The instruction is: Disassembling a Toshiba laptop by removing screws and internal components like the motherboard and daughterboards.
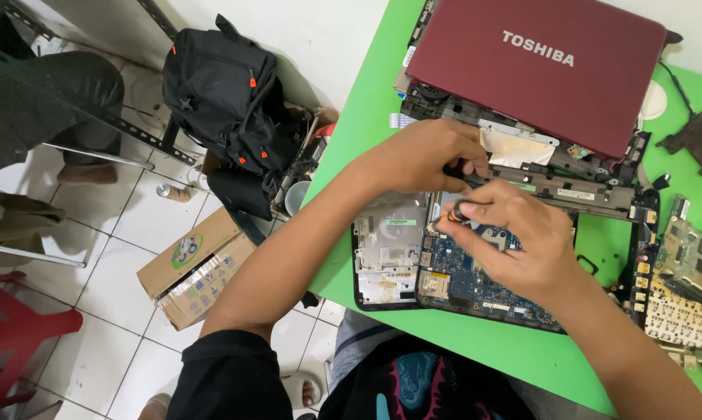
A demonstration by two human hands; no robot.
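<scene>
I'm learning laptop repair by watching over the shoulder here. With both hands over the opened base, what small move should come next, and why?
Probably lower the right hand so its small round part reaches the blue motherboard just below it. The left hand is pressed on the hinge edge of the opened laptop base, apparently steadying it. What the part is, I cannot tell.

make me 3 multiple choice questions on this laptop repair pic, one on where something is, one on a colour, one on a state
1. Where is the black backpack?
A. on the floor left of the green table
B. on the table
C. on the red stool

2. What colour is the laptop lid?
A. silver
B. dark red
C. blue

3. What state is the laptop base in?
A. closed up
B. wrapped in plastic
C. opened, blue circuit board exposed

Answers: 1 A, it stands by the wall beside the table. 2 B, the lid is maroon. 3 C, the board lies bare under the right hand and left hand.
</scene>
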